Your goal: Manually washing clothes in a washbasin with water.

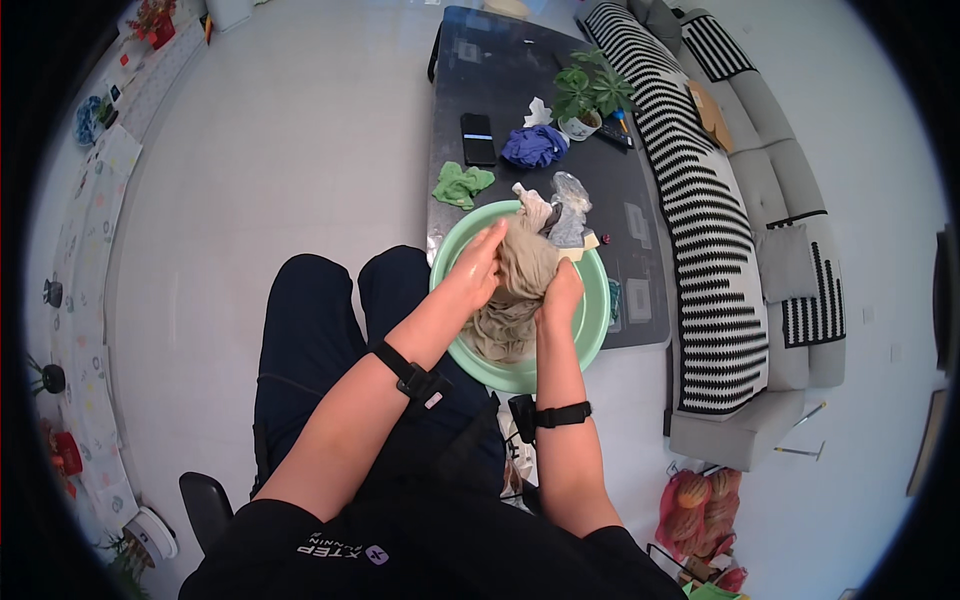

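Note:
A light green plastic basin (pixel 592 330) sits at the near end of a dark glass table (pixel 500 75). Inside it lies a wet beige cloth (pixel 510 320), bunched up. My left hand (pixel 478 265) presses on the cloth's left side near the rim. My right hand (pixel 560 295) grips the cloth from the right. Both hands squeeze the same bundle between them. A crumpled clear plastic bag (pixel 570 205) rests at the basin's far rim.
On the table lie a green rag (pixel 460 185), a black phone (pixel 477 138), a purple cloth (pixel 534 146) and a potted plant (pixel 590 95). A black-and-white striped sofa (pixel 710 220) runs along the right. A red mesh bag (pixel 700 510) sits on the floor.

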Demonstrator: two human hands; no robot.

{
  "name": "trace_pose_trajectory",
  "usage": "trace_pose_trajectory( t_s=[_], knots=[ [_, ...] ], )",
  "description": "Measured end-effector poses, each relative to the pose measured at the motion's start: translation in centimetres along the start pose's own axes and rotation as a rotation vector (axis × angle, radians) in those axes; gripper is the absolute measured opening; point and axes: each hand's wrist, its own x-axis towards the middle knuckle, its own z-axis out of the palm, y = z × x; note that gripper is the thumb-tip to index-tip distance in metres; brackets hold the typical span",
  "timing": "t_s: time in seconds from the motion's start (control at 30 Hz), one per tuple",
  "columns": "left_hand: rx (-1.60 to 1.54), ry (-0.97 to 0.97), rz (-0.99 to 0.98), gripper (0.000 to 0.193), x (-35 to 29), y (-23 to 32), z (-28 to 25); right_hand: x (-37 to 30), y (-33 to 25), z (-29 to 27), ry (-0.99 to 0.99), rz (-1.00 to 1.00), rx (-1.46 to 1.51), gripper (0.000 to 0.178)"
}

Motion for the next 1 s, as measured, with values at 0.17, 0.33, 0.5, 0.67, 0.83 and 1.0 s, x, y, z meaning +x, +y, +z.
trace_pose_trajectory(
  t_s=[0.17,0.33,0.5,0.67,0.83,1.0],
  knots=[
    [0.185,-0.003,0.115,0.037,-0.5,-0.1,0.6,-3.4,-1.2,2.3,-0.238,-0.364,-0.302,0.019],
    [-0.064,-0.139,0.202,0.031,-0.1,2.1,0.2,-1.4,0.3,0.6,-0.472,-0.517,-0.498,0.021],
    [-0.16,-0.182,0.141,0.032,-0.3,1.9,0.6,-2.7,0.2,-0.5,-0.803,-0.254,-1.127,0.055],
    [-0.228,-0.061,0.304,0.036,1.0,1.5,-0.3,-0.7,-1.5,-1.1,-0.718,-0.137,-0.724,0.055],
    [-0.074,0.175,0.402,0.047,1.8,0.2,-1.7,-2.7,-2.5,-0.1,-0.793,-0.432,-0.624,0.052],
    [0.089,0.184,0.325,0.037,2.9,-0.6,-4.2,-6.0,-0.9,3.0,-0.646,-0.442,-0.823,0.03]
  ],
)
